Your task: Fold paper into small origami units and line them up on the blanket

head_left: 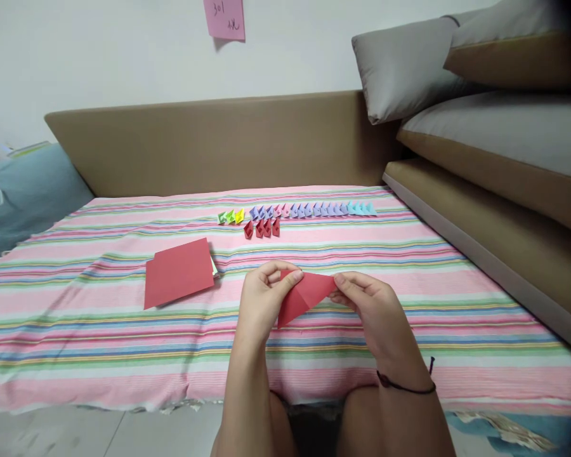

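Note:
Between my two hands is a piece of red paper (305,296), folded into a triangle with a crease across it, held above the striped cloth. My left hand (269,289) pinches its upper left edge between thumb and fingers. At the right corner, the thumb and fingers of my right hand (364,295) are closed on the same paper. Beyond it stand several small folded dark red paper pieces (267,228). Behind those runs a row of folded pieces in green, yellow, purple (309,211), pink and light blue.
A stack of red paper sheets (178,274) lies to the left on the striped cloth (124,343). A brown padded board (228,146) stands along the back. Grey and brown cushions (499,139) are piled at the right. A pink note (224,19) hangs on the wall.

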`<state>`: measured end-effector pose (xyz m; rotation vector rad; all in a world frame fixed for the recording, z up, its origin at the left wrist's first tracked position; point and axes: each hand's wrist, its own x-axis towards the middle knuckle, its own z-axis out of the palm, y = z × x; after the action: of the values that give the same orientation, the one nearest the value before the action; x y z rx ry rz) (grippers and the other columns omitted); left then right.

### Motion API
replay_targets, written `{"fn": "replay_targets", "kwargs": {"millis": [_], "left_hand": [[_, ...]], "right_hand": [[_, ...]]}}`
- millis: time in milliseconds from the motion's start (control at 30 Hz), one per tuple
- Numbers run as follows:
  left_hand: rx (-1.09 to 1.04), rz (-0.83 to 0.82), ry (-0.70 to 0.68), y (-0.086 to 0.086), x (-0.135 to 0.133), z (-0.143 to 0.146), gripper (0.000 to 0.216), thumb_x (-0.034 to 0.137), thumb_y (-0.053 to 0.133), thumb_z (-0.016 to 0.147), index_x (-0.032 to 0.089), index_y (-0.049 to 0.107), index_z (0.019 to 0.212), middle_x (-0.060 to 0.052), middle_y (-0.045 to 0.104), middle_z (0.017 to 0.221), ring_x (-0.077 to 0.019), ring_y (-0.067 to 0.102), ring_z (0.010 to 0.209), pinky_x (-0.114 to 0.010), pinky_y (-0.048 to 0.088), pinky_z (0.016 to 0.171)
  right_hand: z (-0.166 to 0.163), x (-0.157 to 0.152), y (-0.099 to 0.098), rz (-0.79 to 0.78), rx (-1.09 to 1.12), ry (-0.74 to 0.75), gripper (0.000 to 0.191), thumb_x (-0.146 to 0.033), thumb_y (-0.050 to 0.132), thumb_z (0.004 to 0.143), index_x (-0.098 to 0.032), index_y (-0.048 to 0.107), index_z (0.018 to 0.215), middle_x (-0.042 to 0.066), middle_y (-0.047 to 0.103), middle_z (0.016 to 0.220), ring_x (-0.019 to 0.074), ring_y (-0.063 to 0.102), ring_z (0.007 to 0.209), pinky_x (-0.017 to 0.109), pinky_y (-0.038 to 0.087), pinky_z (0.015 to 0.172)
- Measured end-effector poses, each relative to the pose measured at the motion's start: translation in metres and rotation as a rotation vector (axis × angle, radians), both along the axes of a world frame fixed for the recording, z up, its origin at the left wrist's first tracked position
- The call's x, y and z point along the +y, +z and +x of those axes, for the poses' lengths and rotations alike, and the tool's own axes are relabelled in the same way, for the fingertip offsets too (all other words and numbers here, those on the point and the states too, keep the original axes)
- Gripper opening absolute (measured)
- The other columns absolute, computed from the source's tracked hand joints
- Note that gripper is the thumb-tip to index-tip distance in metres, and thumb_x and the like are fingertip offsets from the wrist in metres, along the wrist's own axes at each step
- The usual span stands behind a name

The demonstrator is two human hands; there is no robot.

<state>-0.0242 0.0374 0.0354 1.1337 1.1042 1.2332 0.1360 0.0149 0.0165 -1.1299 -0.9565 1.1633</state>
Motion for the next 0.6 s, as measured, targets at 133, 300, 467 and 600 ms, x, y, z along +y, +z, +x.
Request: {"fn": "replay_targets", "kwargs": {"millis": [133, 300, 467, 600], "left_hand": [[0.077, 0.043, 0.030, -0.0016, 0.0019, -0.0025, 0.018, 0.029, 0.073, 0.067, 0.015, 0.066, 0.075, -0.002, 0.069, 0.069, -0.0134, 0.063, 0.062, -0.021, 0.045, 0.057], [0.227, 0.137, -0.053, 0.0003, 0.0013, -0.0001, 0.011, 0.024, 0.071, 0.069, 0.014, 0.066, 0.071, -0.003, 0.069, 0.071, -0.0137, 0.063, 0.067, -0.021, 0.045, 0.062], [0.238, 0.140, -0.129, -0.0003, 0.0005, 0.0035, 0.010, 0.023, 0.068, 0.071, 0.014, 0.065, 0.072, -0.003, 0.067, 0.071, -0.0130, 0.061, 0.066, -0.022, 0.044, 0.062], [0.282, 0.179, -0.149, -0.0004, 0.0007, 0.0016, 0.008, 0.022, 0.066, 0.072, 0.014, 0.065, 0.072, -0.002, 0.066, 0.071, -0.0128, 0.059, 0.067, -0.022, 0.044, 0.064]], "right_hand": [[0.0008, 0.0000, -0.0009, 0.019, -0.033, 0.069, 0.027, -0.042, 0.067, 0.075, -0.017, 0.072, 0.082, 0.004, 0.071, 0.076, 0.0163, 0.065, 0.071, 0.030, 0.054, 0.072], [-0.0011, 0.0007, 0.0016, 0.081, -0.104, 0.182, 0.019, -0.035, 0.069, 0.072, -0.018, 0.070, 0.081, 0.005, 0.071, 0.083, 0.0189, 0.065, 0.080, 0.032, 0.052, 0.076], [-0.0029, 0.0022, 0.0007, 0.088, -0.151, 0.160, 0.015, -0.032, 0.068, 0.072, -0.017, 0.067, 0.074, 0.003, 0.068, 0.076, 0.0165, 0.062, 0.074, 0.030, 0.049, 0.071], [-0.0042, 0.0011, 0.0014, 0.046, -0.172, 0.196, 0.015, -0.032, 0.067, 0.073, -0.017, 0.064, 0.073, 0.000, 0.063, 0.070, 0.0129, 0.057, 0.068, 0.026, 0.045, 0.066]]}}
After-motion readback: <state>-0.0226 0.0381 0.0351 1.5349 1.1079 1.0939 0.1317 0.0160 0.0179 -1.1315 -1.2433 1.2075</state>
